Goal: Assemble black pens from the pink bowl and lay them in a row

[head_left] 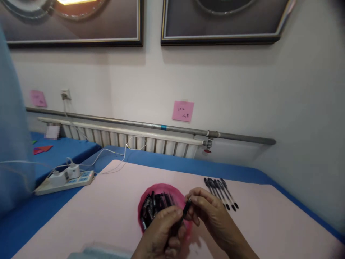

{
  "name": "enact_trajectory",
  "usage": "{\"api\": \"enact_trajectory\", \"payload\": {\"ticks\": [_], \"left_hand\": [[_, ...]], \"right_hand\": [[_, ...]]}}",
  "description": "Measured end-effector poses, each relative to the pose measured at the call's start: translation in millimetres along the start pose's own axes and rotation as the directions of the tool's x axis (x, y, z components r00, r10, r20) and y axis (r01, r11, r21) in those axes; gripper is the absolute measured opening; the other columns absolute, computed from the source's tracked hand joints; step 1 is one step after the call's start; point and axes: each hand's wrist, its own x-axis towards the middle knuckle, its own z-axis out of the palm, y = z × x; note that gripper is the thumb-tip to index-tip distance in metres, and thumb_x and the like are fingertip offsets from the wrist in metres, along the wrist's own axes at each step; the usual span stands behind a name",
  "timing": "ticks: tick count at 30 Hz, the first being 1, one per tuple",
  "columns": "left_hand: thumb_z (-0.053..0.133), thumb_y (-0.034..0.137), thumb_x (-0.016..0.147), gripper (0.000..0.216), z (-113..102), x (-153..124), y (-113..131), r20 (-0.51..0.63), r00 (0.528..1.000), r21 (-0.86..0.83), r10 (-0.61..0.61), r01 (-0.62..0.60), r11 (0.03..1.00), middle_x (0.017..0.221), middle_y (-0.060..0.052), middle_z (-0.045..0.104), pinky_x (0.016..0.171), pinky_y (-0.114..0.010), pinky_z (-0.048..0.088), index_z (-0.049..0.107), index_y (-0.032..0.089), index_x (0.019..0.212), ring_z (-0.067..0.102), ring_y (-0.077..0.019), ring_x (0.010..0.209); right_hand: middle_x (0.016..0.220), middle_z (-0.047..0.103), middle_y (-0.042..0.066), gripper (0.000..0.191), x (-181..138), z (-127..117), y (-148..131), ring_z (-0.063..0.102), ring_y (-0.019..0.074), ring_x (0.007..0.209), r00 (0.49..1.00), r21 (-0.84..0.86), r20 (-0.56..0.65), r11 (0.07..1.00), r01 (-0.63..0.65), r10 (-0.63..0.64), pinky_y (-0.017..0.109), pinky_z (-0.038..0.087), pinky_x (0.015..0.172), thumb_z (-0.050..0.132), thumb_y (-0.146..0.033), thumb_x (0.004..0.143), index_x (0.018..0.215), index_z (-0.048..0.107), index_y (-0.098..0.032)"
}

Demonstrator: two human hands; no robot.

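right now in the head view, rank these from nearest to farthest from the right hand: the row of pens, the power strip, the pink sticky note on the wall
1. The row of pens, on the pink mat just beyond the right hand.
2. The pink sticky note, on the wall above the radiator, straight ahead.
3. The power strip, far left on the blue cloth.

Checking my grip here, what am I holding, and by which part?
A black pen: left hand wraps its lower barrel, right hand fingers pinch its top end.
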Motion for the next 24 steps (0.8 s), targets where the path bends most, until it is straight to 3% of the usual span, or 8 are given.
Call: {"api": "enact_trajectory", "payload": {"ticks": [5,12,18,24], "left_hand": [[0.065,0.052,0.065,0.041,14,11,-24,0.052,0.994,0.069,-0.097,0.093,0.993,0.049,0.008,0.045,0.037,-0.018,0.001,0.05,0.019,0.082,0.022,0.0003,0.031],[0.07,0.047,0.062,0.038,20,31,-57,0.248,0.959,-0.047,-0.139,0.155,0.987,0.043,0.007,0.044,0.036,-0.019,0.003,0.052,0.016,0.075,0.023,-0.0002,0.029],[0.072,0.048,0.06,0.04,18,40,-70,0.26,0.945,-0.114,-0.197,0.233,0.966,0.042,0.009,0.043,0.034,-0.017,0.004,0.051,0.018,0.075,0.02,-0.0002,0.029],[0.068,0.051,0.066,0.038,16,41,-75,0.254,0.957,-0.13,-0.142,0.179,0.975,0.044,0.009,0.044,0.033,-0.017,0.005,0.049,0.019,0.077,0.019,-0.0006,0.028]], "right_hand": [[0.052,0.062,-0.001,0.021,-32,-22,12,0.053,0.0093,0.045,0.988,-0.003,-0.155,1.0,-0.006,0.006,0.02,0.035,0.045,0.063,-0.034,0.074,0.07,0.057,-0.016],[0.052,0.06,-0.002,0.017,-54,-51,28,0.053,0.0094,0.047,0.987,0.101,-0.15,0.994,-0.048,0.063,0.019,0.035,0.045,0.06,-0.031,0.073,0.075,0.06,-0.015],[0.048,0.057,-0.003,0.017,-53,-50,31,0.047,0.0074,0.043,0.98,0.069,-0.177,0.994,-0.079,0.09,0.02,0.034,0.046,0.059,-0.031,0.073,0.073,0.06,-0.015],[0.048,0.055,-0.005,0.026,-53,-45,35,0.044,0.008,0.042,0.956,0.023,-0.275,0.994,-0.102,0.105,0.022,0.032,0.045,0.065,-0.04,0.072,0.065,0.055,-0.017]]}}
